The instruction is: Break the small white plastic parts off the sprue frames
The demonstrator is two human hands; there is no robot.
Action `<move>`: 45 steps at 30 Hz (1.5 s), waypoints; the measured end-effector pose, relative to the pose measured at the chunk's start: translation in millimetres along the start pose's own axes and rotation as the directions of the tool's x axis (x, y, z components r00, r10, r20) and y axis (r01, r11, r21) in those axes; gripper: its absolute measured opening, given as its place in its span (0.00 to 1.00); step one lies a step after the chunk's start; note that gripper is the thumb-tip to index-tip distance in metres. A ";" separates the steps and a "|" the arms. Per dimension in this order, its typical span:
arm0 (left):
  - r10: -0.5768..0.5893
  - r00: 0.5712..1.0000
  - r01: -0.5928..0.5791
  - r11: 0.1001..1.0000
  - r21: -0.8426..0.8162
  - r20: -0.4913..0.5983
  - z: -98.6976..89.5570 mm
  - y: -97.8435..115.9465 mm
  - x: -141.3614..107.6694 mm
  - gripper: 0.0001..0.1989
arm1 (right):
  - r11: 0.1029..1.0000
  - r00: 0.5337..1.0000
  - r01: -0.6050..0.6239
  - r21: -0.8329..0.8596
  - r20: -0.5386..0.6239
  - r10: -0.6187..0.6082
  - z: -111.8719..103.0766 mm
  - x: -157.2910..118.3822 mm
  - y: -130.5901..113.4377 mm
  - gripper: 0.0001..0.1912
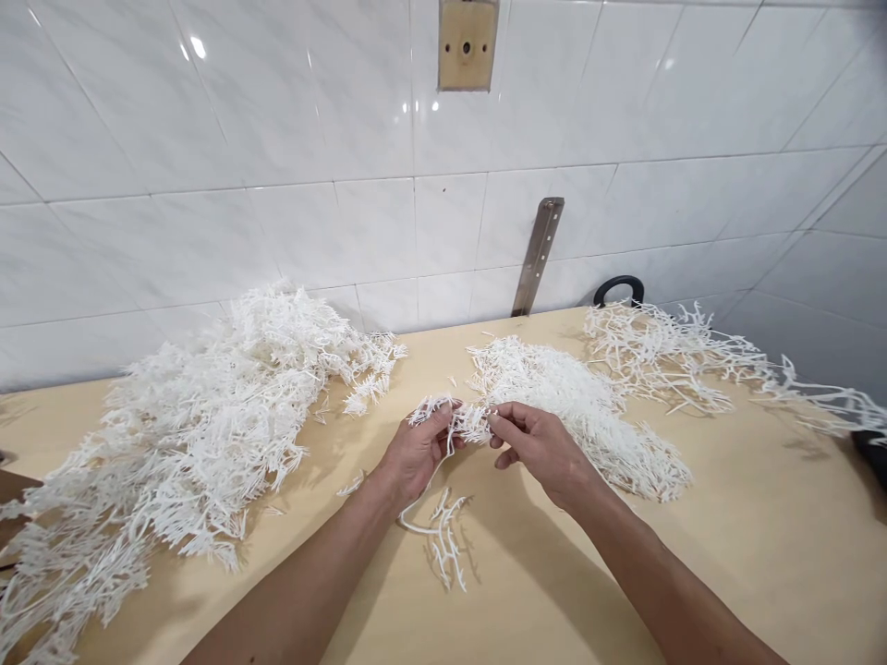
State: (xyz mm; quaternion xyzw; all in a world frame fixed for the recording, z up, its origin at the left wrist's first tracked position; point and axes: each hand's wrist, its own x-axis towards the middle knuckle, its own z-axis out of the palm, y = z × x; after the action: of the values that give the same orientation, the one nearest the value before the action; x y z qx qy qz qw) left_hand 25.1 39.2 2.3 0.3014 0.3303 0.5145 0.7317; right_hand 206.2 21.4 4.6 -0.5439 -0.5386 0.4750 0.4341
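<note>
Between both hands is a white branching sprig (473, 424), like plastic or dried foliage, with fine tips. My left hand (419, 451) is closed on it, thumb on top. My right hand (532, 441) pinches its right end between thumb and fingers. From the left hand a thin white stem (416, 528) hangs down, ending in a sparse forked twig (447, 545) over the table. Just beyond my right hand lies a dense heap of short white sprigs (575, 397). To the left spreads a much larger white foliage pile (214, 434).
Bare white branched stems (665, 356) lie at the back right of the wooden table (547, 573). Behind them shows a black curved handle (619, 288). A metal strip (539, 254) leans against the tiled wall (374, 222), below a wall socket plate (467, 46). A dark object (871, 453) sits at the right edge.
</note>
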 end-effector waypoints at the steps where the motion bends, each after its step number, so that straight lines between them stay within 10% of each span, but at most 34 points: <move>1: 0.005 1.000 -0.005 1.000 0.001 -0.005 0.2 0.1 -0.1 0.19 | 1.000 1.000 0.004 -0.003 0.007 -0.004 0.2 -0.3 -0.8 0.17; 22: -0.118 0.992 0.121 0.990 -0.078 0.038 -6.1 3.7 0.2 0.09 | 1.000 1.000 0.016 -0.002 -0.003 -0.016 0.4 0.1 -1.2 0.18; 45: -0.060 0.998 0.061 0.995 0.083 -0.013 -3.4 -1.0 4.6 0.20 | 0.994 0.998 -0.059 0.094 0.025 0.057 -1.6 5.4 7.1 0.23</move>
State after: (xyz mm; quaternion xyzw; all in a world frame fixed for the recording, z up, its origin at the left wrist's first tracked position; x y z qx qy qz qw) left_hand 24.1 43.7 -1.4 0.3189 0.3645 0.4792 0.7320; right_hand 208.8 26.6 -2.3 -0.5329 -0.5043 0.5184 0.4392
